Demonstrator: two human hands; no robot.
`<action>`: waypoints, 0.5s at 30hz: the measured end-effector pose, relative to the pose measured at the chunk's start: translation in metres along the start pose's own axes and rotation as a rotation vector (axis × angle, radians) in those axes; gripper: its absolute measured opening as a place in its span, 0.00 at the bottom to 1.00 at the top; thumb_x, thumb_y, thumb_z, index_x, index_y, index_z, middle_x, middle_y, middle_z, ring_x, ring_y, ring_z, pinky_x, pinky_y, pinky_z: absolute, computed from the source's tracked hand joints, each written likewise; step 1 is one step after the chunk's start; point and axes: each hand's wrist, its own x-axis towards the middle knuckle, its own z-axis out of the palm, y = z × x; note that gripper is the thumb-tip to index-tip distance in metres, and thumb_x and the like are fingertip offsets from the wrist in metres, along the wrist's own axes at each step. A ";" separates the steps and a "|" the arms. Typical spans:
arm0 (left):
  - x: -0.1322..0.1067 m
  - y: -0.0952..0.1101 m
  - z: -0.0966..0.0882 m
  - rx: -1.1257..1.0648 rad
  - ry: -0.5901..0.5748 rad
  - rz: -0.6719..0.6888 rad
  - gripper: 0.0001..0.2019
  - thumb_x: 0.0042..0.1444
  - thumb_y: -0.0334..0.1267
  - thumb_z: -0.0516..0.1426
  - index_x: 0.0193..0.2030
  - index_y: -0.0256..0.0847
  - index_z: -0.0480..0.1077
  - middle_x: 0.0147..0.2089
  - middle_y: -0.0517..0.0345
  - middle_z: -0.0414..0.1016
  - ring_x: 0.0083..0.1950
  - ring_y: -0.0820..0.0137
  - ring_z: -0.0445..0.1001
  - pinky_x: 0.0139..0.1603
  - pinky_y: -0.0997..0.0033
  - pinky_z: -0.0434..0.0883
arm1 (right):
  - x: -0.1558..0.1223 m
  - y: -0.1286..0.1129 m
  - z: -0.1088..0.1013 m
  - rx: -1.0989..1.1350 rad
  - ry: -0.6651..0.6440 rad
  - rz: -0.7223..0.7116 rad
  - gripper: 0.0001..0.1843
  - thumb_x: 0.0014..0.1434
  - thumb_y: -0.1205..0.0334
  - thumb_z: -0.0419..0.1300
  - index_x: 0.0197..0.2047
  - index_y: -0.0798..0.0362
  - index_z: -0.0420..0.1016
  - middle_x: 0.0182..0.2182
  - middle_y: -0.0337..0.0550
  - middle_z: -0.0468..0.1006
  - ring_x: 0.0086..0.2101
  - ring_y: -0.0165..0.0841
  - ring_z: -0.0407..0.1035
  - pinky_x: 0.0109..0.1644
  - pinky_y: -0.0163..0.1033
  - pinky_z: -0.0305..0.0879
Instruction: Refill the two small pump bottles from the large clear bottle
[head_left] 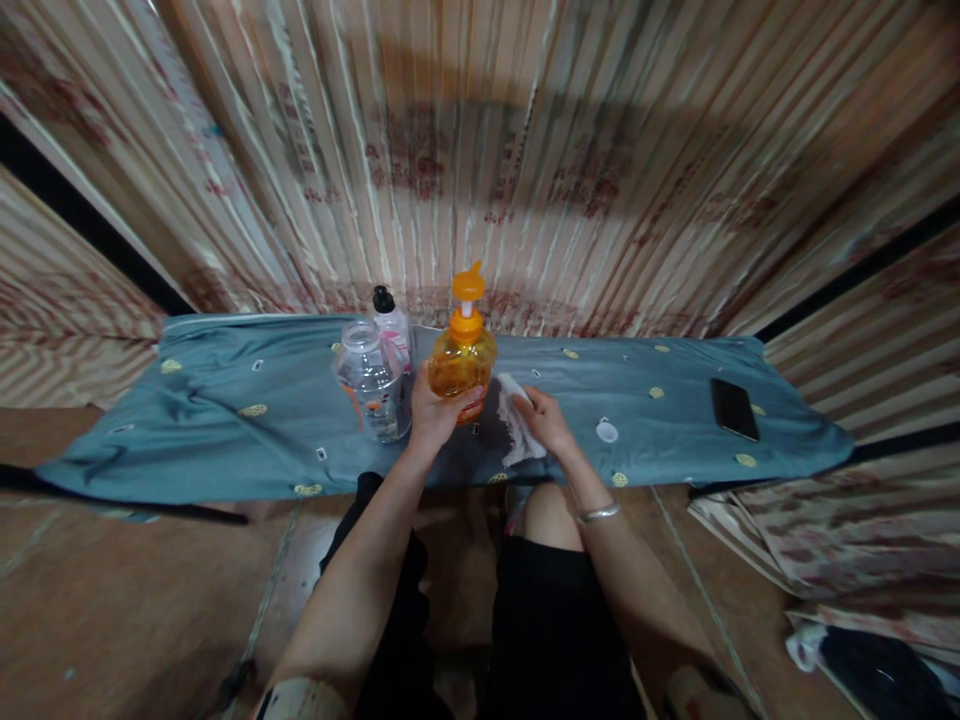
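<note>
An orange pump bottle stands on the blue-grey patterned cloth that covers a low surface in front of me. My left hand is wrapped around the bottle's lower part. My right hand presses a white cloth or tissue onto a dark wet patch of the covering, just right of the bottle. Left of the bottle stand a clear glass jar and, behind it, a white bottle with a black cap.
A black phone lies on the cloth at the right. A small white round lid lies near my right hand. A striped curtain hangs behind. Patterned bedding and a dark bag lie on the floor at the lower right.
</note>
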 end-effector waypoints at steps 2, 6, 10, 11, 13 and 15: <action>0.001 0.001 -0.002 -0.003 0.022 0.000 0.32 0.37 0.43 0.76 0.49 0.43 0.71 0.47 0.54 0.82 0.50 0.57 0.83 0.60 0.50 0.78 | 0.001 -0.004 0.009 -0.134 -0.115 -0.032 0.19 0.67 0.47 0.56 0.42 0.51 0.81 0.34 0.44 0.84 0.35 0.40 0.77 0.43 0.43 0.75; 0.002 0.005 -0.004 0.018 0.052 0.015 0.31 0.36 0.43 0.77 0.47 0.42 0.72 0.45 0.56 0.82 0.50 0.57 0.83 0.60 0.51 0.78 | -0.002 -0.007 0.024 -0.323 -0.266 -0.048 0.23 0.66 0.58 0.61 0.62 0.55 0.78 0.58 0.57 0.84 0.57 0.50 0.79 0.65 0.55 0.73; 0.003 0.007 -0.003 0.040 0.056 0.024 0.34 0.36 0.43 0.77 0.51 0.42 0.72 0.48 0.55 0.83 0.52 0.57 0.83 0.60 0.52 0.78 | -0.013 -0.011 0.023 -0.276 -0.168 -0.108 0.43 0.61 0.55 0.69 0.76 0.54 0.62 0.72 0.61 0.69 0.71 0.53 0.65 0.76 0.61 0.61; 0.004 0.008 -0.002 0.040 0.051 0.027 0.34 0.37 0.43 0.77 0.52 0.42 0.72 0.49 0.55 0.83 0.52 0.57 0.83 0.60 0.52 0.78 | -0.015 -0.015 0.022 -0.238 -0.127 -0.138 0.50 0.59 0.53 0.71 0.78 0.53 0.57 0.75 0.62 0.65 0.73 0.53 0.62 0.77 0.62 0.59; 0.004 0.008 0.002 0.036 0.041 0.027 0.34 0.38 0.45 0.77 0.52 0.43 0.71 0.49 0.54 0.82 0.52 0.56 0.83 0.60 0.52 0.78 | -0.017 -0.025 0.022 -0.158 -0.064 -0.192 0.61 0.55 0.49 0.75 0.81 0.53 0.47 0.77 0.63 0.59 0.75 0.53 0.57 0.79 0.63 0.55; 0.003 0.009 0.007 0.023 0.024 0.023 0.35 0.38 0.47 0.77 0.52 0.43 0.71 0.48 0.54 0.83 0.51 0.56 0.83 0.59 0.51 0.78 | -0.014 -0.038 0.023 -0.098 -0.012 -0.236 0.66 0.54 0.48 0.76 0.82 0.51 0.42 0.79 0.62 0.55 0.77 0.52 0.53 0.80 0.62 0.53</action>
